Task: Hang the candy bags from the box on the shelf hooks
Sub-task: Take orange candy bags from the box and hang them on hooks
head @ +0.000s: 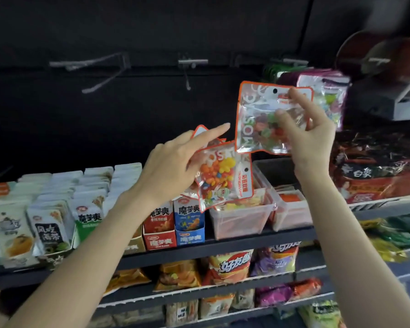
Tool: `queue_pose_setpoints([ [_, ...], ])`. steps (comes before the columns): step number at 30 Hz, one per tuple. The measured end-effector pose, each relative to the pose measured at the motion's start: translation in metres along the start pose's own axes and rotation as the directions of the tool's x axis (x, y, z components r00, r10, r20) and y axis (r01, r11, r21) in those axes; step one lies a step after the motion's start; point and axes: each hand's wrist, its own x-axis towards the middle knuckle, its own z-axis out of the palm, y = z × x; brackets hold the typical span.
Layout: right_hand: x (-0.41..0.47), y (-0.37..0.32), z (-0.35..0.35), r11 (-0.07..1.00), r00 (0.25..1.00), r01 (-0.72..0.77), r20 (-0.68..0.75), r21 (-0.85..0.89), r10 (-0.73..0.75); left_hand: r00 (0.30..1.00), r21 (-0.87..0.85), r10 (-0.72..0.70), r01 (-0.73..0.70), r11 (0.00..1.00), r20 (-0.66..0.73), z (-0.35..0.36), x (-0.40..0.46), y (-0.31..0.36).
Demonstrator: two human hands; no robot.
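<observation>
The right hand [310,133] pinches an orange-edged clear candy bag [260,119] raised before the dark backboard. The left hand [175,162], forefinger straight, grips another orange-edged bag of coloured sweets [223,178] above a clear plastic box [239,221] holding more bags on the shelf.

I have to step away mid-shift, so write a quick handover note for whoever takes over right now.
Right hand pinches a candy bag raised toward the hooks, its hang hole free.
Left hand holds a second bag, jelly beans, lower down.
Clear box on the shelf has more bags inside.
Done: some bags already hang on the right hook.
Left: the middle hook and left hook are bare; hang both held bags, then those in the box.
</observation>
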Motion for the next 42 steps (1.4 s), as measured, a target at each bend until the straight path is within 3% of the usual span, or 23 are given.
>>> queue_pose_setpoints([
  [11,0.036,0.015,-0.012,0.984,0.979,0.149,0.154,-0.102,-0.132,0.99,0.061,-0.132,0.135,0.989,-0.047,0.041,0.042,0.041],
  [17,0.039,0.022,-0.019,0.984,0.965,0.15,0.23,-0.092,-0.126,0.982,0.115,-0.18,0.186,0.976,-0.062,0.046,0.037,0.056],
  [24,0.042,0.023,-0.018,0.99,0.959,0.134,0.258,-0.041,-0.119,0.979,0.149,-0.169,0.185,0.971,-0.118,0.046,0.038,0.061],
  [29,0.04,0.021,-0.022,0.976,0.947,0.187,0.284,-0.116,-0.148,0.976,0.144,-0.172,0.191,0.971,-0.136,0.048,0.039,0.06],
  [42,0.043,0.017,-0.021,0.953,0.935,0.234,0.312,-0.193,-0.166,0.937,-0.041,-0.279,0.276,0.96,-0.209,0.057,0.043,0.053],
])
